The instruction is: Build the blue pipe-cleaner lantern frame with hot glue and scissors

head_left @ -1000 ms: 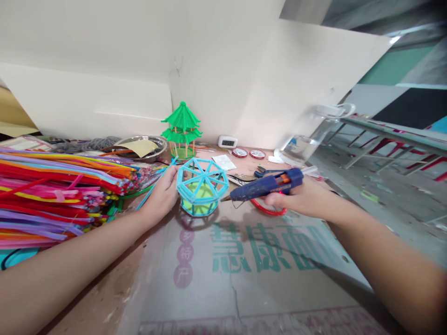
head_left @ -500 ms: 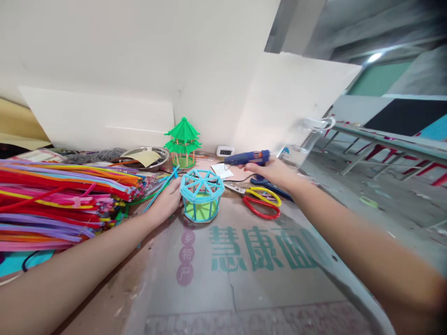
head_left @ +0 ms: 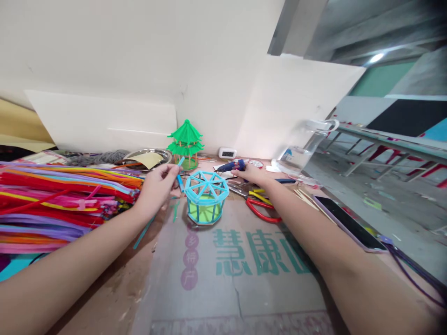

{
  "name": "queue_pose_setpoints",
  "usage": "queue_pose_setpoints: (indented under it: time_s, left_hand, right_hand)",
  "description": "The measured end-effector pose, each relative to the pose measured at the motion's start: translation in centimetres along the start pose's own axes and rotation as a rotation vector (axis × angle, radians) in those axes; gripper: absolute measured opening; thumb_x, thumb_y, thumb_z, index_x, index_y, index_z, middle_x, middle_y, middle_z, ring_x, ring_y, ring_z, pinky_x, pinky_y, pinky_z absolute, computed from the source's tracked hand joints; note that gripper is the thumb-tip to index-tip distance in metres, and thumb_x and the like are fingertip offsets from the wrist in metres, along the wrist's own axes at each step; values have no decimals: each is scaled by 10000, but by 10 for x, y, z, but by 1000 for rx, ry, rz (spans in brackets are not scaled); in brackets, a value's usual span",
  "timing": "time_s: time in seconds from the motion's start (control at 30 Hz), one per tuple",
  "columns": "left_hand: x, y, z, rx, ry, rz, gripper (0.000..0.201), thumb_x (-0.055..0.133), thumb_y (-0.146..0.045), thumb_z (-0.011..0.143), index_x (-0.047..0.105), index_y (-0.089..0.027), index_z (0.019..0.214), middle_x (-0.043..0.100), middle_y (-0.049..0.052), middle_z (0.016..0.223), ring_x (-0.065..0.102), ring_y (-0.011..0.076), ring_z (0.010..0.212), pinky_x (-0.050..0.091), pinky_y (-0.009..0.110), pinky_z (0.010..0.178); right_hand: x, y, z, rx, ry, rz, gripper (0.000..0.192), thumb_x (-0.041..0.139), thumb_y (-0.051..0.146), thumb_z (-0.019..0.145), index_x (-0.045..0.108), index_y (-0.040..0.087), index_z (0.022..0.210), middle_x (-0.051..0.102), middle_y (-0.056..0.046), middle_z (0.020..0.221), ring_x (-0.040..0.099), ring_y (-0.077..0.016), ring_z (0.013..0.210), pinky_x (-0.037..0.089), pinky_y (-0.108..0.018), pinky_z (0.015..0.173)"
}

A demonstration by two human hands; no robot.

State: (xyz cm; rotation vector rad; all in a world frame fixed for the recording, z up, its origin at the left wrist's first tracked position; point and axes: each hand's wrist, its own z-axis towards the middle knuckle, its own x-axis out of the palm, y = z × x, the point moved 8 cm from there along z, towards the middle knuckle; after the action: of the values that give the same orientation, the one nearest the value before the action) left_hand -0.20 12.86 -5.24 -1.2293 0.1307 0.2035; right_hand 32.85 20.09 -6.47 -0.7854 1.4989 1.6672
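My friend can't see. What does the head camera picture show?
A person's left hand pinches a short blue stick beside a blue pipe-cleaner cage on a cardboard sheet. The right hand rests on a blue glue gun behind it; colourful pipe cleaners lie piled at left.

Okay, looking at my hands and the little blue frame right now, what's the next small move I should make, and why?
Probably bring the blue pipe-cleaner piece in your left hand onto the blue pipe-cleaner frame. The piece is already pinched just beside the frame's rim, while your right hand rests at the glue gun lying on the table behind it, so placing the piece seems the nearest step.
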Motion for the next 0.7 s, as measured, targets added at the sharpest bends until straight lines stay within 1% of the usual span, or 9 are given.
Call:
queue_pose_setpoints:
  time_s: [0.1, 0.17, 0.23, 0.3, 0.33, 0.4, 0.5, 0.57, 0.7]
  left_hand:
    - [-27, -51, 1, 125, -76, 207, 356, 653, -553, 876, 761, -216, 915, 698, 9, 713, 615, 207, 681, 445, 300, 645]
    - [-27, -77, -1, 157, 32, 378, 330, 697, -540, 836, 803, -231, 884, 760, 23, 776, 659, 236, 736, 453, 316, 685]
    - [-20, -101, -6, 232, 137, 495, 303, 697, -529, 824, 809, -249, 806, 774, 23, 785, 666, 238, 726, 426, 321, 665]
    - [-9, -118, -13, 319, 231, 550, 294, 695, -519, 823, 796, -251, 754, 775, 23, 801, 664, 236, 727, 412, 322, 664]
    - [-2, -123, -16, 348, 270, 555, 298, 694, -518, 826, 789, -248, 744, 765, 24, 786, 655, 232, 716, 410, 321, 668]
    - [9, -127, -22, 367, 330, 537, 311, 681, -529, 846, 782, -246, 767, 750, 20, 779, 646, 228, 721, 421, 319, 691]
    - [17, -126, -27, 361, 345, 513, 311, 632, -517, 877, 774, -249, 812, 745, 17, 818, 656, 233, 782, 438, 318, 725]
    - [18, -124, -30, 362, 337, 511, 296, 611, -487, 872, 763, -244, 800, 737, 21, 823, 659, 236, 802, 441, 318, 728]
    - [18, -118, -32, 350, 341, 501, 300, 607, -497, 851, 748, -249, 755, 724, 17, 794, 653, 231, 790, 454, 311, 708]
  right_hand:
    - [-21, -6, -8, -30, -45, -1, 494, 794, 467, 837, 684, 119, 1170, 783, -139, 970, 709, -232, 833, 547, -328, 757]
    - [-46, -4, -16, -35, -136, 3, 584, 722, 459, 892, 606, 97, 1334, 740, -213, 1207, 710, -278, 1021, 553, -393, 877]
    - [-77, 14, -30, -75, -270, 23, 579, 643, 449, 939, 560, 119, 1406, 673, -221, 1356, 665, -299, 1175, 526, -448, 981]
    - [-105, 55, -56, -274, -429, 96, 352, 634, 415, 935, 708, 162, 1168, 754, -154, 1176, 696, -287, 1083, 523, -449, 987]
    - [-110, 80, -70, -371, -417, 126, 272, 644, 405, 927, 745, 183, 1047, 776, -121, 1073, 709, -272, 1010, 536, -429, 950]
    - [-103, 126, -98, -517, -280, 163, 226, 665, 396, 918, 774, 197, 926, 780, -80, 904, 707, -242, 875, 553, -382, 832]
    - [-80, 175, -138, -691, -120, 173, 180, 684, 331, 916, 791, 195, 865, 773, -42, 855, 684, -192, 808, 519, -312, 748]
    - [-67, 186, -153, -756, -97, 193, 150, 685, 284, 923, 800, 200, 878, 769, -29, 843, 675, -172, 788, 494, -289, 720]
    - [-53, 177, -155, -748, -107, 188, 113, 691, 213, 924, 800, 200, 895, 770, -28, 838, 667, -163, 765, 481, -283, 708]
